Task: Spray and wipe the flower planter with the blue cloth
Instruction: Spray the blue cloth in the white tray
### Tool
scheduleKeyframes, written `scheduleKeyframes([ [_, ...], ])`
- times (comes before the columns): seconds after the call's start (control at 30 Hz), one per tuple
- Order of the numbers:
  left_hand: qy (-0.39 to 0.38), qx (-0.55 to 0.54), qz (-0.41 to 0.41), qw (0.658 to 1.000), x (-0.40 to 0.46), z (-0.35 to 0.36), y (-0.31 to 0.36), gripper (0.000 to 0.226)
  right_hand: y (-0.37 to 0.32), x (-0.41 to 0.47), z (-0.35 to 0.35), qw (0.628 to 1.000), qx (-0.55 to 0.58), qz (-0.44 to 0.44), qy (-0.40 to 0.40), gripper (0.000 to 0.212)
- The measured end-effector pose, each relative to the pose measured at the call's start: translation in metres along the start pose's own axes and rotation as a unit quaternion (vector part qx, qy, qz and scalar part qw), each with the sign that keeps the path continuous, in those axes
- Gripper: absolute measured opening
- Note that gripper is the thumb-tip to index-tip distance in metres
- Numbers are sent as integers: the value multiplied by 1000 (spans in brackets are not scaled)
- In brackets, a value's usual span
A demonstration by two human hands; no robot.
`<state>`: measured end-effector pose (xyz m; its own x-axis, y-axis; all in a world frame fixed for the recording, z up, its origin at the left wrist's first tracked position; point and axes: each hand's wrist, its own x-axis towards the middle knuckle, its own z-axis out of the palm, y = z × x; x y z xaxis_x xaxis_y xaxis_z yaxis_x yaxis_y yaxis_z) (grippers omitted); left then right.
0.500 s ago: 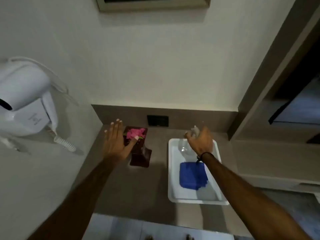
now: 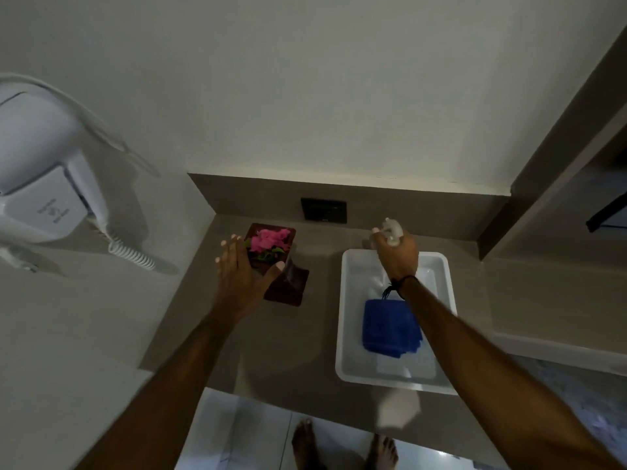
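Observation:
A dark maroon square flower planter [image 2: 287, 287] with pink flowers [image 2: 270, 239] stands on the brown counter at the back left. My left hand [image 2: 239, 273] wraps around its left side, thumb on the front wall, fingers spread along the far side. My right hand [image 2: 396, 254] is closed around a clear spray bottle with a white nozzle [image 2: 391, 229], held over the far end of a white tray [image 2: 346, 334]. A folded blue cloth [image 2: 390, 329] lies in the tray, below my right forearm. Most of the bottle's body is hidden by my hand.
A white wall-mounted hair dryer [image 2: 44, 184] with a coiled cord hangs on the left wall. A black socket plate [image 2: 324, 210] sits in the backsplash behind the planter. A brown cabinet edge [image 2: 556, 157] rises at the right. Bare feet show on the floor tiles below.
My left hand has closed in from beside the planter to grip its side. My right hand has taken the spray bottle and lifted it a little above the tray.

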<state>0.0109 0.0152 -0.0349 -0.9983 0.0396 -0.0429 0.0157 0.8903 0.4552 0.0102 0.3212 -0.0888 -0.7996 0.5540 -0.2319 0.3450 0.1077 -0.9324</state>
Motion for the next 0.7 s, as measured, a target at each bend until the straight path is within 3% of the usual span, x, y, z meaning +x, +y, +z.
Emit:
scheduleKeyframes([
  [0.1, -7, -3, -7, 1000, 0, 1, 0, 113, -6, -14, 9, 998, 8, 3, -59, 26],
  [0.27, -28, 11, -9, 1000, 0, -2, -1, 130, -10, -51, 43, 981, 13, 79, -179, 47],
  [0.4, -32, 24, 1, 999, -1, -4, 0, 124, -4, -74, 68, 983, -57, 53, -165, 49],
  [0.6, -48, 36, -3, 998, -2, -7, 5, 118, -9, -75, 72, 987, -67, 27, -145, 26],
  [0.7, -46, 31, -3, 998, -2, -7, 4, 120, -8, -66, 54, 989, -67, 11, -128, 43],
])
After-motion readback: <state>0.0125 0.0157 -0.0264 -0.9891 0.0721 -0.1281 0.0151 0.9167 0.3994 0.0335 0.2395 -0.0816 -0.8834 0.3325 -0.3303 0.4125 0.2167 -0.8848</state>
